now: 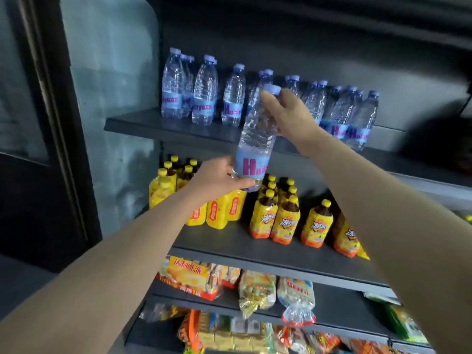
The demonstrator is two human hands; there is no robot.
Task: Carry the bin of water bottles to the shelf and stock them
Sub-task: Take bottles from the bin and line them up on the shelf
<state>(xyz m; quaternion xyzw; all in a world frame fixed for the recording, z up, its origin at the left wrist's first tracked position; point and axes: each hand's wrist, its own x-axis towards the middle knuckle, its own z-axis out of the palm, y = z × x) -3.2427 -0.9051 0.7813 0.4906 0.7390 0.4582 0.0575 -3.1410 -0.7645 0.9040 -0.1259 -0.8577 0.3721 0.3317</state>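
A clear water bottle (258,139) with a blue label and pale purple cap hangs tilted in front of the top shelf (143,126). My left hand (219,178) grips its base from the left. My right hand (288,111) holds its neck just under the cap. Several matching water bottles (204,90) stand in rows on that shelf, with a gap behind the held bottle. The bin is not in view.
Yellow tea bottles (284,221) fill the shelf (255,254) below. Snack bags (194,277) lie on the lower shelves. A dark door frame (51,123) and a glass panel stand to the left of the shelving.
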